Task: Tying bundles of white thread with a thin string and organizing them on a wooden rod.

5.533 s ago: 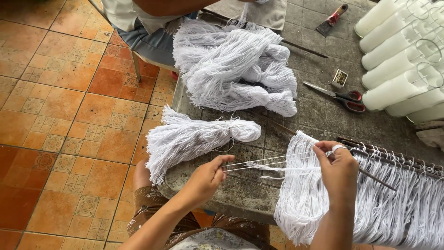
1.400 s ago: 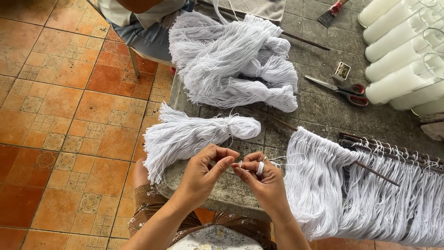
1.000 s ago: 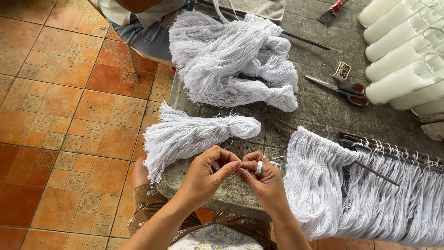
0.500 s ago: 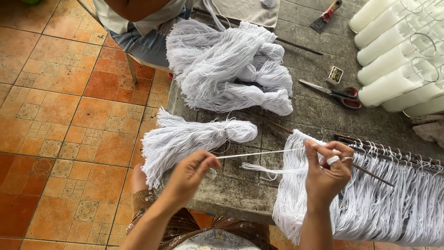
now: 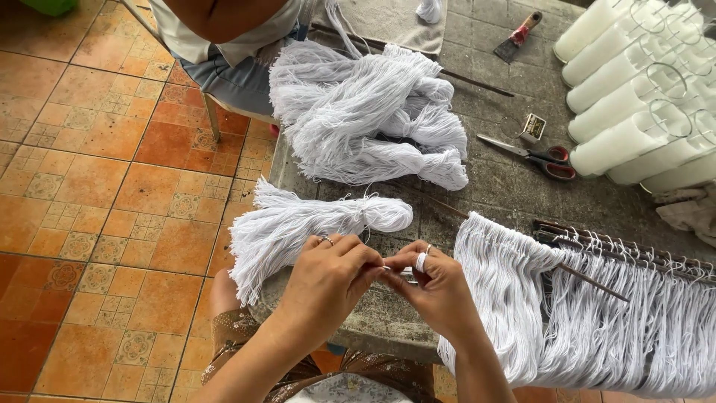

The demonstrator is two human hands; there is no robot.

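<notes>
I look down from the head camera at a grey stone table [image 5: 507, 186] and use it as my landmark. At its near edge my left hand [image 5: 328, 276] and right hand [image 5: 440, 287] meet, fingertips touching, both pinched shut on a few white strings [image 5: 395, 270] held between them just above the table's front rim. How the strings run between my fingers I cannot tell; the hands hide most of them.

On the table just beyond my left hand lies a tied white yarn bundle [image 5: 298, 227], its loose ends hanging off the table's left edge over the orange tiled floor [image 5: 97, 201]. Farther back on the table sits a large pile of white yarn [image 5: 365, 112].

To the right of my right hand, a curtain of white strings [image 5: 582, 313] hangs over the table's front edge from a thin rod [image 5: 589, 280], beside a row of small wire hooks [image 5: 634, 250].

Toward the table's far right lie scissors with red handles [image 5: 533, 155], a small box [image 5: 532, 127] and a scraper [image 5: 514, 37]. White candles [image 5: 626, 97] lie in the far right corner.

Another person in a light shirt [image 5: 224, 45] sits at the table's far left side.
</notes>
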